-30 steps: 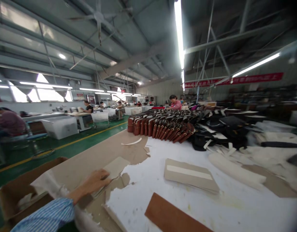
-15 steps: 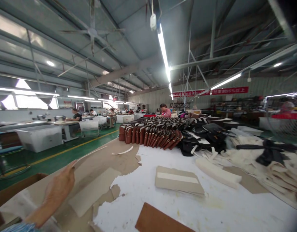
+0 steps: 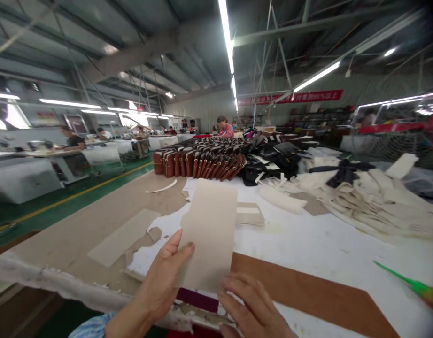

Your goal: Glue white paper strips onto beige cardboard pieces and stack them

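Note:
My left hand (image 3: pixel 159 287) pinches a beige rectangular board piece (image 3: pixel 210 234) by its lower left edge, thumb on its face, and holds it raised over the table. At the sheet's bottom edge lies my right hand (image 3: pixel 253 307), fingers stretched out and touching it. Under the sheet lies a long brown leather strip (image 3: pixel 308 293) on the white table cover (image 3: pixel 308 239). A dark maroon piece (image 3: pixel 197 299) shows just below the sheet.
Another beige board piece (image 3: pixel 123 237) lies to the left, a small stack (image 3: pixel 249 213) behind. A row of brown bags (image 3: pixel 198 164) and black bags (image 3: pixel 269 162) stands farther back, cream fabric pieces (image 3: pixel 371 197) right. A green object (image 3: pixel 410 284) pokes in at right. People work at distant tables.
My left hand has lifted one beige piece from the left side and brought it to the centre in front of me. My right hand has come into view at its bottom edge.

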